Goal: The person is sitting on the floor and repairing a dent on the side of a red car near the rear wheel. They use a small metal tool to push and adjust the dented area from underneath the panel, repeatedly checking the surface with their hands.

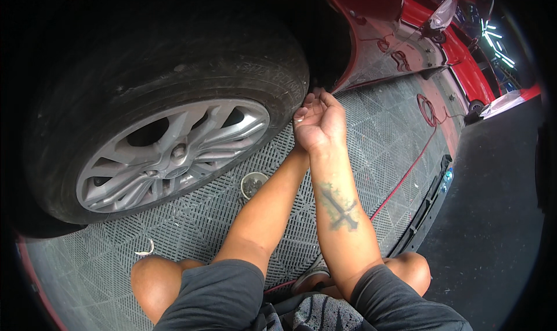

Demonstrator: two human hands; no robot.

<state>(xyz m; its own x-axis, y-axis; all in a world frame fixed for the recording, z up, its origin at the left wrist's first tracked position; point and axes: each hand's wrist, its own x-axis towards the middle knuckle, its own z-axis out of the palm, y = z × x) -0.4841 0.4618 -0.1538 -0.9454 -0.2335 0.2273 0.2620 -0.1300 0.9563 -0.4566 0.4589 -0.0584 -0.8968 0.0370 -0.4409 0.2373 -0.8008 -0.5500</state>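
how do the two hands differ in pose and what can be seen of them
The right hand shows fully, palm up with fingers curled; the left hand is hidden behind it, only its forearm visible. The right forearm bears a dark tattoo; the left forearm is bare. Both reach to the tyre edge by the red car body.

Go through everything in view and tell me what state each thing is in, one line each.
Tyre: mounted on the silver alloy wheel, resting on the grid floor.
Right hand: palm up, fingers curled, at the tyre's edge.
Left hand: hidden behind the right.
Small round container: open, upright on the floor.
Red hose: lying loose across the floor.
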